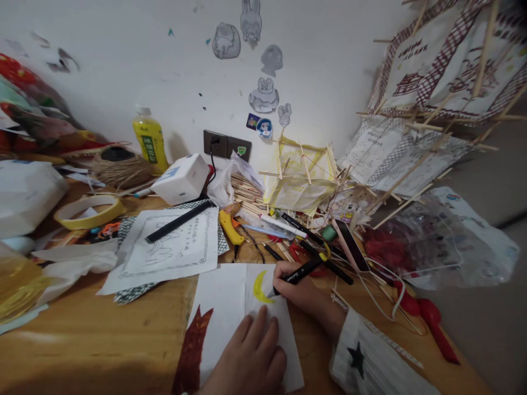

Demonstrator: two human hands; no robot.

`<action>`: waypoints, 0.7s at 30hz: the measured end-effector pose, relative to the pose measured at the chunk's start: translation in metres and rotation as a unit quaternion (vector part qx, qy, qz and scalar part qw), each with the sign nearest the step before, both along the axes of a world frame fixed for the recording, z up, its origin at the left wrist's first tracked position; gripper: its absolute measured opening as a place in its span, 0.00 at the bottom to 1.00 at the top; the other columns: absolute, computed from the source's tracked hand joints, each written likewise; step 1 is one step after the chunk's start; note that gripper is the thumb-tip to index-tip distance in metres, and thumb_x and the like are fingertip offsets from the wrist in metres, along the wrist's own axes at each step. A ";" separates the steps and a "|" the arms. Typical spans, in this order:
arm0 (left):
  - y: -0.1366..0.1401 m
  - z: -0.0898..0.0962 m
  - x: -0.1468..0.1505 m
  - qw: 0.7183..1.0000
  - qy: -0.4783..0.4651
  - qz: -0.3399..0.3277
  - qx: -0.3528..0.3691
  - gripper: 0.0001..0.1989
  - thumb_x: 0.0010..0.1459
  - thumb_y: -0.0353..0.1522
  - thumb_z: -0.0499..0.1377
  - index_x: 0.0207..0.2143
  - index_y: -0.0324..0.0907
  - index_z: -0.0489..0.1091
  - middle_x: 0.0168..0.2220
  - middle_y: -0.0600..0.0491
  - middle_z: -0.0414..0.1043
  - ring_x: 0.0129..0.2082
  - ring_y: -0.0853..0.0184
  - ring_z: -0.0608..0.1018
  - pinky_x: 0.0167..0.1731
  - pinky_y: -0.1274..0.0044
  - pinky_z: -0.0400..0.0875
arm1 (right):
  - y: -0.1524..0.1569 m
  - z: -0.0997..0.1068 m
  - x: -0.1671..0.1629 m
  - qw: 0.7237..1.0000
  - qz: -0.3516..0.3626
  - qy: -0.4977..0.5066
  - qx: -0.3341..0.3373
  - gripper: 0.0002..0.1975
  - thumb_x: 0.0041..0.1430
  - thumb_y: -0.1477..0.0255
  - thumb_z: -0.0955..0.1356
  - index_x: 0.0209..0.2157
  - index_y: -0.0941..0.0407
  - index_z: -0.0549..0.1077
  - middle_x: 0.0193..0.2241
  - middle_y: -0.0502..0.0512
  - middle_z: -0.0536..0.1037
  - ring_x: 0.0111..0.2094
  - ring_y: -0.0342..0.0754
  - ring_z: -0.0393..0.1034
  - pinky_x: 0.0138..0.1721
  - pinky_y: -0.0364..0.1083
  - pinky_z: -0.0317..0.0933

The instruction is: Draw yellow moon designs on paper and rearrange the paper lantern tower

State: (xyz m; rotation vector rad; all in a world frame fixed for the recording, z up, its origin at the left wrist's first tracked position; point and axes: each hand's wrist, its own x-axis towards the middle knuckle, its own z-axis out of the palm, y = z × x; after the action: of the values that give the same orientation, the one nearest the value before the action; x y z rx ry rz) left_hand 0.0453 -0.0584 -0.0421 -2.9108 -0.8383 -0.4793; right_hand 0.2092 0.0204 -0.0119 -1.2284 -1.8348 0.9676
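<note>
My right hand (290,282) is closed around a black marker pen (302,271), whose tip meets the lower right end of a yellow crescent moon (259,286). The moon is drawn on a white sheet of paper (224,312) with a fold line down it. Flat on the lower part of this sheet lies my left hand (253,356), its fingers stretched out just below the moon. A dark red-brown shape (194,351) covers the sheet's lower left side.
A drawing sheet (177,236) bearing a black bar (179,222) lies left of the paper. Behind are a yellow glue gun (231,225), pens, sticks and a yellow paper lantern (302,175). Tape (88,213) and twine (119,167) sit left; a phone (349,245) stands right.
</note>
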 end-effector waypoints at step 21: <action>0.001 -0.009 -0.002 1.000 0.010 0.000 0.018 0.13 0.60 0.41 0.53 0.36 0.42 0.70 0.50 0.45 0.69 0.51 0.51 0.69 0.45 0.61 0.63 | 0.002 -0.008 0.003 1.000 0.011 0.014 -0.006 0.07 0.42 0.77 0.61 0.16 0.56 0.57 0.16 0.44 0.59 0.21 0.40 0.54 0.24 0.40 0.49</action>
State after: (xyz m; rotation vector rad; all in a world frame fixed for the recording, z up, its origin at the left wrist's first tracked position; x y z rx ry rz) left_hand 0.0436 -0.0577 -0.0509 -2.8790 -0.8183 -0.4596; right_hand 0.2117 0.0227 -0.0203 -1.1988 -1.8269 1.0037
